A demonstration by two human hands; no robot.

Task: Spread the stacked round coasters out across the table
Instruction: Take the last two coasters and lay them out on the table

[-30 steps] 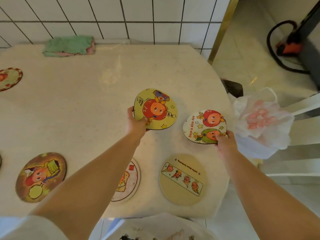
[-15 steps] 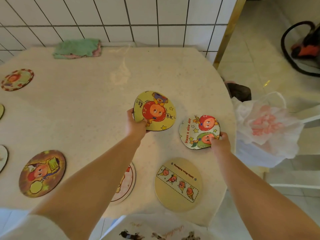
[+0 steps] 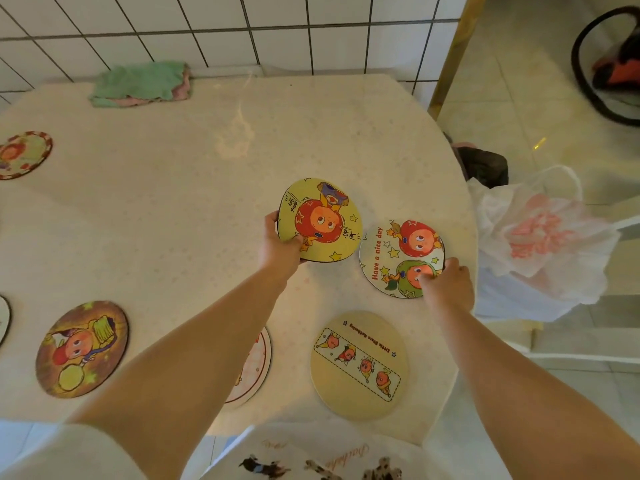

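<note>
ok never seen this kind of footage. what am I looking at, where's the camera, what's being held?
There is no robot here. A person wears one wide-angle camera on the head, looking forward and down, so the two bare arms reach in from the bottom of the picture.

The surface is a pale table against a tiled wall, with a folded green cloth at the back. Round picture coasters lie spread on it: a brown coaster at the left, a tan coaster near the front edge, and others partly hidden or cut off.

The left hand grips a small stack of coasters, yellow one on top, by its edge. The right hand has its fingers on a "Have a nice day" coaster; whether it lies flat yet is hard to tell. A plastic bag sits beyond the table's right edge.
</note>
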